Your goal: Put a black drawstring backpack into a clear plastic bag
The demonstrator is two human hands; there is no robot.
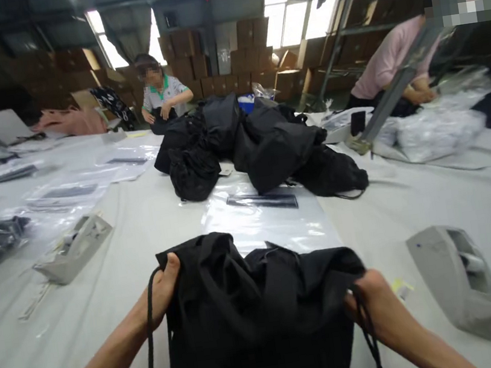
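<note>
Garment-packing warehouse, long white worktable [413,209], heaped black bags [267,144] and clear poly sleeves [270,229] beyond the left hand [164,294], tape dispenser [459,276] right of the right hand [377,307], stacked cartons [209,52] far beyond, co-workers [162,92] packing.

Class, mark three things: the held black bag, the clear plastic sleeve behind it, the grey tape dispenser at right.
black bag [263,309], head view, crumpled middle.
clear plastic sleeve [279,228], head view, glossy centre.
grey tape dispenser [442,281], head view, side wall.
</note>
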